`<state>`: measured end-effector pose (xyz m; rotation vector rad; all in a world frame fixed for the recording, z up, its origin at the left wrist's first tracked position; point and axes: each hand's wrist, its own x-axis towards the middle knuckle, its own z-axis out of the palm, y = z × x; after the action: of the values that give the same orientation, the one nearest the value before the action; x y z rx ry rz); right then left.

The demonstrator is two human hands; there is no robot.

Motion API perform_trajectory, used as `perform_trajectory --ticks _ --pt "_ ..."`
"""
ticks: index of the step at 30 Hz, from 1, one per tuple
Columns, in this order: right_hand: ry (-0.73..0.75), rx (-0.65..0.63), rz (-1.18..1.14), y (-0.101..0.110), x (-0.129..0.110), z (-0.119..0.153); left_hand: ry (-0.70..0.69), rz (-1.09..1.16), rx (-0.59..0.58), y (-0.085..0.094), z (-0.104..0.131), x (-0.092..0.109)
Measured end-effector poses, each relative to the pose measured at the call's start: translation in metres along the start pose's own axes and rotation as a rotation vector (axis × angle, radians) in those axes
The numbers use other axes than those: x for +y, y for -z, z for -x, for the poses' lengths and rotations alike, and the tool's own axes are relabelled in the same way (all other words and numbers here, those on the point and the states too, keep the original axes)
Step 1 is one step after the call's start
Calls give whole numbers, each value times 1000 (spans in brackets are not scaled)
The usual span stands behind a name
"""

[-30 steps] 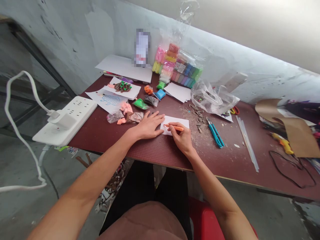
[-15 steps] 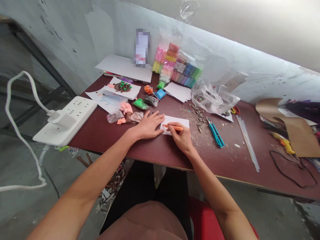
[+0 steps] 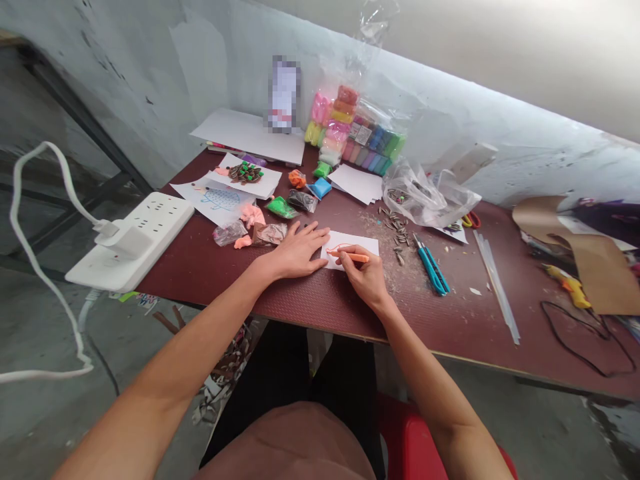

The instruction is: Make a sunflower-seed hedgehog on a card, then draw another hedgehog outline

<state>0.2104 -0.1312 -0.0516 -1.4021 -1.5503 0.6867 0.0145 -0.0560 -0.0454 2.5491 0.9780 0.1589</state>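
Note:
A small white sheet of paper (image 3: 367,243) lies on the dark red table (image 3: 310,293) in front of me. My left hand (image 3: 300,252) rests flat with its fingers spread, its thumb and fingertips at the sheet's left edge. In my right hand (image 3: 367,275) is an orange marker (image 3: 353,256), pinched between thumb and fingers, its tip on the paper. A thin orange curved line shows above the marker. Close to my left fingers lie a brown clay packet (image 3: 270,233) and a green clay packet (image 3: 281,208).
Sunflower seeds (image 3: 397,230) and a teal utility knife (image 3: 431,268) lie right of the paper. Farther right are clear glue sticks (image 3: 496,287) and a yellow glue gun (image 3: 570,287). Bagged coloured clay (image 3: 345,133) stands at the wall. A white power strip (image 3: 133,243) juts over the left edge.
An orange curved outline has appeared on the paper, where only a small mark showed before. My right hand and the marker have shifted very slightly right; my left hand has stayed put.

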Motion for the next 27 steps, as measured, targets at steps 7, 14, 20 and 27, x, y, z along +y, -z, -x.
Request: perform_trajectory --ticks 7,14,20,27 --pt "-12 99 47 4 -7 2 -14 20 11 0 0 -1" --pt "-64 188 -14 6 -3 2 3 13 5 1 1 1" --pt "-52 237 55 16 -4 1 5 0 8 2 0 2" --pt "-78 217 24 21 -1 1 11 5 18 2 0 2"
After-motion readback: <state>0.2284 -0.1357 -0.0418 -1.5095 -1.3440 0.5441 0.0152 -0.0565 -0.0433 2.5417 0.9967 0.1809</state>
